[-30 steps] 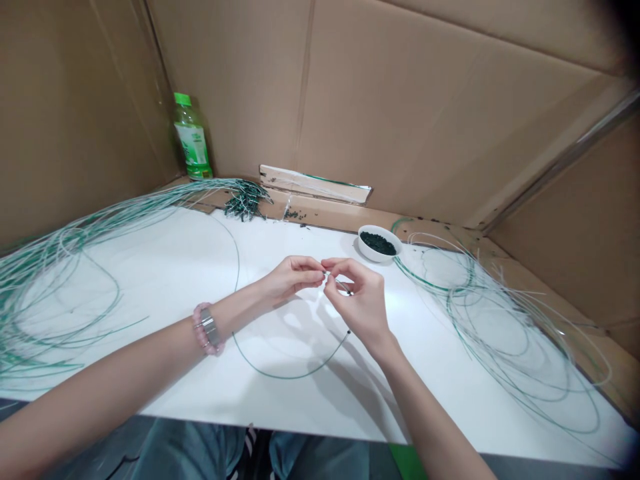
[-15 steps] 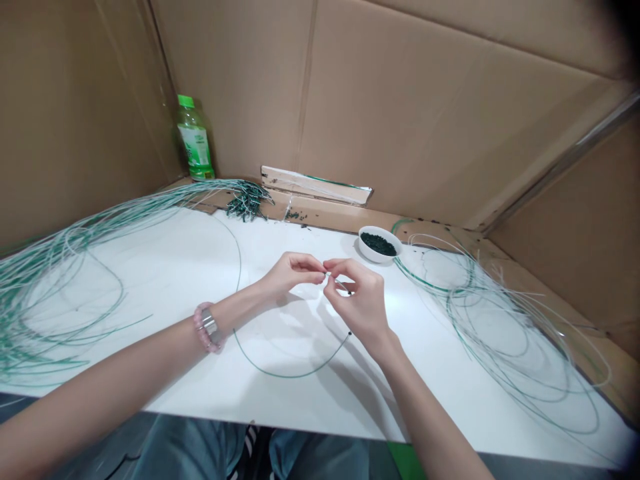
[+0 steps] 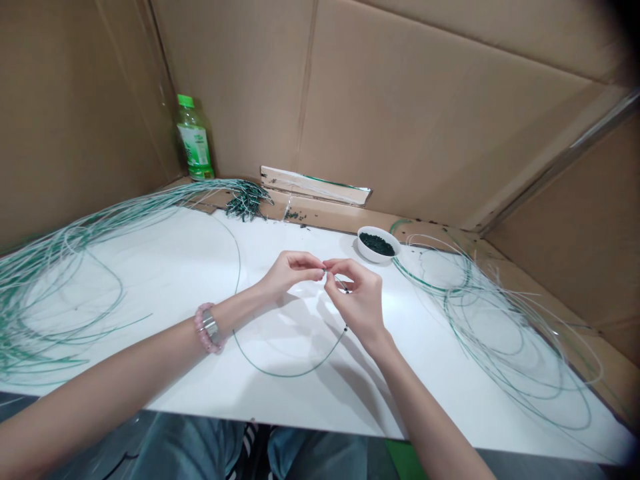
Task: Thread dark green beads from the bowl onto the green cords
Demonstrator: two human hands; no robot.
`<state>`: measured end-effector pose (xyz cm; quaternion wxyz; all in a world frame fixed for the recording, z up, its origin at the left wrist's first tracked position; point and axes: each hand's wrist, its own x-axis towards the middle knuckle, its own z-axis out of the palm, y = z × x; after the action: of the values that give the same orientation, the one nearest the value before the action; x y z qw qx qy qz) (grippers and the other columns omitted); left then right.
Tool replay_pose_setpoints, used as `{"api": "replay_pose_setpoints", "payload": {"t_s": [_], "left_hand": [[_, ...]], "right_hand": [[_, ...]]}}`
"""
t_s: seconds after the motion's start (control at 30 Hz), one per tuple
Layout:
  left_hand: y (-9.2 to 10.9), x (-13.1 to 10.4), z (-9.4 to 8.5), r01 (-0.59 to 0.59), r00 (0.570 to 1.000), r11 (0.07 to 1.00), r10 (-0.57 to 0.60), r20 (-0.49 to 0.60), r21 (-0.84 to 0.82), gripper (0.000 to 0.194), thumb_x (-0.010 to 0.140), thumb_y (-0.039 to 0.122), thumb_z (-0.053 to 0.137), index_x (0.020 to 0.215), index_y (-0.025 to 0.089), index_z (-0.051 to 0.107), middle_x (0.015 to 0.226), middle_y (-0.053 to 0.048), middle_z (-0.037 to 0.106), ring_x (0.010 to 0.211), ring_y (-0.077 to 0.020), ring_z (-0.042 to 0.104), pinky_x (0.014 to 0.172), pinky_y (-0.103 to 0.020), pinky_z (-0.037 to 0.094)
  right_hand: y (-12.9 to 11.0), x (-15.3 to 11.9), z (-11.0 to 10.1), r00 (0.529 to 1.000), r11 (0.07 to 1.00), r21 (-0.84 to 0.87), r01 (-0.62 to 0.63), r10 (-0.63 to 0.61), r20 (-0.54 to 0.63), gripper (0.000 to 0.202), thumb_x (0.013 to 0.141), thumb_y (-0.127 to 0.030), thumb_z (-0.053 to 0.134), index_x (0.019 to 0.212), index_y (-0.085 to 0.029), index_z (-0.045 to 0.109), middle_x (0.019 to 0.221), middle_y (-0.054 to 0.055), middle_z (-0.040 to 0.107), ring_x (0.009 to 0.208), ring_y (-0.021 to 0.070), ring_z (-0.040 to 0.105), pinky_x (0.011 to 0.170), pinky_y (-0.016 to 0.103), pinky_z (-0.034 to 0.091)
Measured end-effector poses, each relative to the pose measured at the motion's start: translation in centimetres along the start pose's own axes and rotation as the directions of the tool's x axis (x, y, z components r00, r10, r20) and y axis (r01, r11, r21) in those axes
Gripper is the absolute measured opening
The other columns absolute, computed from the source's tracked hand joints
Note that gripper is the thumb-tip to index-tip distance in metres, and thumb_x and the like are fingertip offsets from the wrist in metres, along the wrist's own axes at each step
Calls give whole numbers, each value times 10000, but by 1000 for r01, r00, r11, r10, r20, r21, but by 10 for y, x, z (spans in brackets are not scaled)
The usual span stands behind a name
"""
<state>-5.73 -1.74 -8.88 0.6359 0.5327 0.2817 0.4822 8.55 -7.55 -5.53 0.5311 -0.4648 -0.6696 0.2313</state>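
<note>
My left hand (image 3: 284,277) and my right hand (image 3: 359,293) meet fingertip to fingertip above the white tabletop. Both are closed in a pinch on a thin green cord (image 3: 290,377); the small bit between the fingertips is mostly hidden. From there the cord passes the right palm and curves in a wide loop over the table, running under my left wrist. Small dark beads (image 3: 346,328) sit on the cord near my right hand. A pink beaded bracelet (image 3: 207,328) is around my left wrist. Beyond my right hand stands a white bowl (image 3: 371,255) holding small dark green pieces.
A large bundle of green and white cords (image 3: 65,253) spreads on the left, its dark knotted end (image 3: 247,201) near the back. Loose coils of cord (image 3: 480,327) lie to the right. A green bottle (image 3: 195,143) stands against the cardboard walls (image 3: 400,120).
Both hands stay pinched together in nearly the same place. The beads and the cord by my right hand have shifted slightly left, and the pale bit between the fingertips shows less.
</note>
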Motion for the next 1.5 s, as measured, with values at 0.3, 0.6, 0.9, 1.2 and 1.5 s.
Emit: {"api": "replay_pose_setpoints", "payload": {"t_s": [0.3,0.6,0.9,1.2,1.5], "left_hand": [[7,-5,7,122,992,966,-129,-13,-228,232,493,229,826,656,132,692,628,8,679,595,-80,603,643,-205,471],[9,-5,9,147,988,964,-154,-12,-220,266,450,232,845,636,124,688,601,9,681,568,-79,597,632,-211,470],[9,-5,9,127,991,981,-132,-27,-146,261,461,243,836,638,121,688,602,5,676,570,-87,600,621,-212,464],[2,-2,3,32,999,999,-32,5,1,194,543,219,790,674,122,685,660,-10,675,626,-111,611,667,-242,491],[8,-7,6,-42,999,995,39,30,96,217,604,298,762,665,113,666,613,-17,641,586,-102,585,611,-228,486]], "right_hand": [[-2,1,-2,999,999,52,-15,16,-32,36,715,-144,561,694,-174,562,845,45,686,792,161,661,551,214,544],[-1,0,-2,1000,1000,26,0,0,-14,44,713,-134,558,704,-175,571,844,43,682,791,159,656,548,213,542],[-2,-1,-1,999,999,-17,37,-37,-8,69,700,-108,560,693,-174,578,828,29,683,771,146,651,541,198,540],[0,2,-1,1000,1000,-20,-23,23,1,37,732,-176,580,717,-169,614,838,45,691,746,155,653,524,209,528],[4,7,-4,979,974,118,-194,186,78,102,733,-243,602,684,-154,605,838,72,691,721,163,661,598,253,553]]}}
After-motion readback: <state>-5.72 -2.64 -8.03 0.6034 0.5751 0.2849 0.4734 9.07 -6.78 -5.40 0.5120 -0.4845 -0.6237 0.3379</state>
